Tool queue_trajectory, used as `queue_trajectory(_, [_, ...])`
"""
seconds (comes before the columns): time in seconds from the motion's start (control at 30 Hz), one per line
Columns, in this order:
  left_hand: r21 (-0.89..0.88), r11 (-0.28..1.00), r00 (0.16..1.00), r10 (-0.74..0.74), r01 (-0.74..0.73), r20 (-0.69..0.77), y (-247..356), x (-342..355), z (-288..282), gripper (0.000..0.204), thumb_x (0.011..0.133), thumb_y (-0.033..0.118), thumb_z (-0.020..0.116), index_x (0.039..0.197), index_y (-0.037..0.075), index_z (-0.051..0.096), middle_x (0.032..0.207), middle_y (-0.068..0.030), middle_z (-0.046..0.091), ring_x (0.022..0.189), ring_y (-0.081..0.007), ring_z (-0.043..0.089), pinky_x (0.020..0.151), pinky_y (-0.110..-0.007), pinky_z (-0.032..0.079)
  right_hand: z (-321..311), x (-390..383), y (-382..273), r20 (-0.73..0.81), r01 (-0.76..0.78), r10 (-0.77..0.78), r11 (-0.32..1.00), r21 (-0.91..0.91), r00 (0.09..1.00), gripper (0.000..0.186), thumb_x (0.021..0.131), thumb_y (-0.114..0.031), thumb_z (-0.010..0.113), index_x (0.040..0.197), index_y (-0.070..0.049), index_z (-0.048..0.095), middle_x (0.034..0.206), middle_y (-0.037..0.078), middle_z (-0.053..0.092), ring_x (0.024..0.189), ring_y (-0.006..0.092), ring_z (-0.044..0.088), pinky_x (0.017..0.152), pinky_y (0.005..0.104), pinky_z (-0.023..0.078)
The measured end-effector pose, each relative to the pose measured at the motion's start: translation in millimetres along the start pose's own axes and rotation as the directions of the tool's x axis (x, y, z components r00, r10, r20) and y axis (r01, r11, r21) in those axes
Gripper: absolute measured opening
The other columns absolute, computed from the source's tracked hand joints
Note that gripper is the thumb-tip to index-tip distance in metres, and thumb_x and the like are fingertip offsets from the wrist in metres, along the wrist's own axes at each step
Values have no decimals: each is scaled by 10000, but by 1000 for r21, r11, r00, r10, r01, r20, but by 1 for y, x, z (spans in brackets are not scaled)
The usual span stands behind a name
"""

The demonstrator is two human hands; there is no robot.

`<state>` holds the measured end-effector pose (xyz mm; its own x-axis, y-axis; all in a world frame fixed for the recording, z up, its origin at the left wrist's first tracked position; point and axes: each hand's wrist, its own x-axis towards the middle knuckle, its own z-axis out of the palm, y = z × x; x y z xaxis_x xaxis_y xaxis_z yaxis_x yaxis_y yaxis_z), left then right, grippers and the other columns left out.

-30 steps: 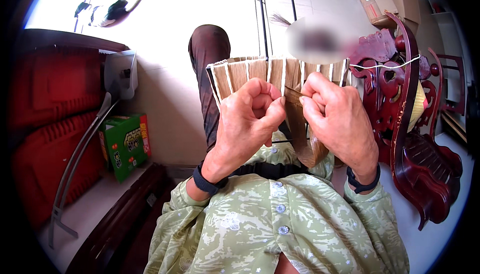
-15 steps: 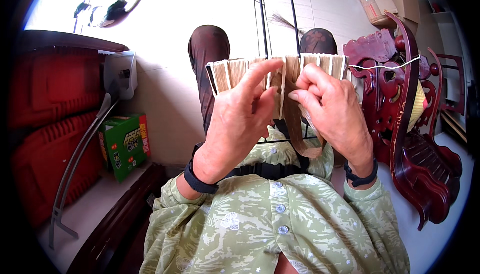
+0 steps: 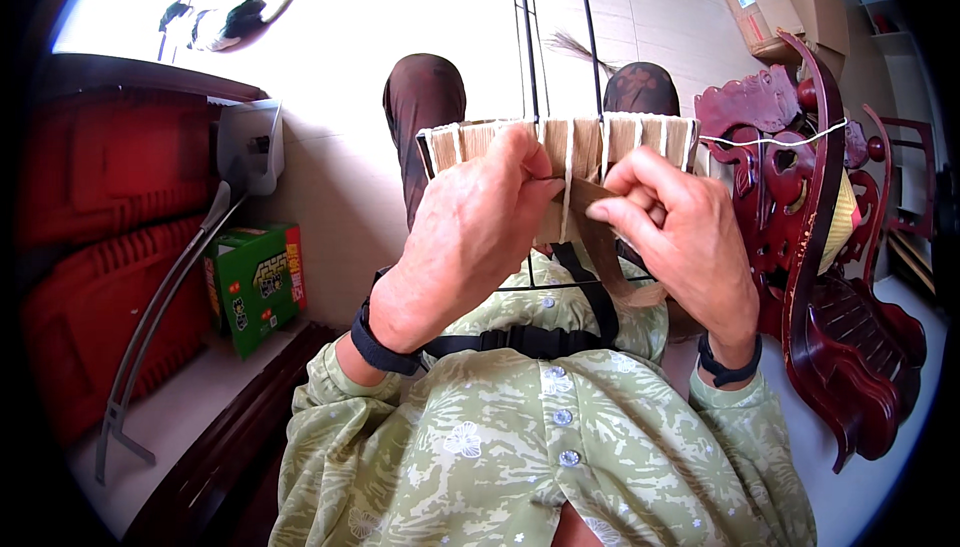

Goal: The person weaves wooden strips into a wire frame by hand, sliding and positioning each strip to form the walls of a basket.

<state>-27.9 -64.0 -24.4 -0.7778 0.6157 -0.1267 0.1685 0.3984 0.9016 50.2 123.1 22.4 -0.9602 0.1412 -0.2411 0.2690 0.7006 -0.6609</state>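
In front of my lap is a beige woven piece [image 3: 588, 137] of close-packed flat strips, crossed by several white cords [image 3: 569, 162] and set on a thin black metal frame [image 3: 530, 47]. A long brown flat strip [image 3: 603, 257] hangs in a loop below it. My left hand [image 3: 465, 227] is closed, thumb and forefinger pinching one end of this strip beside a white cord. My right hand [image 3: 690, 237] pinches the same strip a little farther right, its other fingers curled. Between the two hands a short stretch runs across the cord. The fingertips partly hide the cords.
Right of me stands a carved dark-red wooden chair [image 3: 810, 247] with a white cord tied to it. Cardboard boxes [image 3: 775, 12] are behind it. At left are red plastic chests [image 3: 120, 287], a green box [image 3: 255, 287] and a grey curved-legged stand [image 3: 175, 297]. A cat [image 3: 230, 25] lies ahead.
My left hand has moved from an open pinch to closing on the strip beside the cord. The strip now stretches between both hands.
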Motion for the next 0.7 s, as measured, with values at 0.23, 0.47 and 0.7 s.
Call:
queue_trajectory(0.23, [-43,985,979,-157,164,133,12,2,-15,93,992,88,655,1044,15,632,631,-35,615,487,-79,564,449,-259,441,15,-6,14,-166,169,-189,977,-127,968,112,909,-110,712,947,-51,625,850,144,709,763,374,698,657,451,541])
queue_trajectory(0.47, [-61,990,939,-100,127,328,13,18,-27,121,978,80,662,1079,23,628,625,-21,595,480,-86,576,446,-260,443,12,-5,29,-167,183,-188,982,-45,968,97,899,-96,712,935,-62,629,853,133,703,780,366,697,656,441,542])
queue_trajectory(0.7, [127,992,929,-61,15,366,19,23,-28,152,965,66,664,1096,-2,626,642,-49,625,479,-100,602,442,-281,453,17,-8,30,-212,171,-175,985,-36,962,60,918,-63,683,924,-22,639,814,137,675,719,305,675,639,388,513])
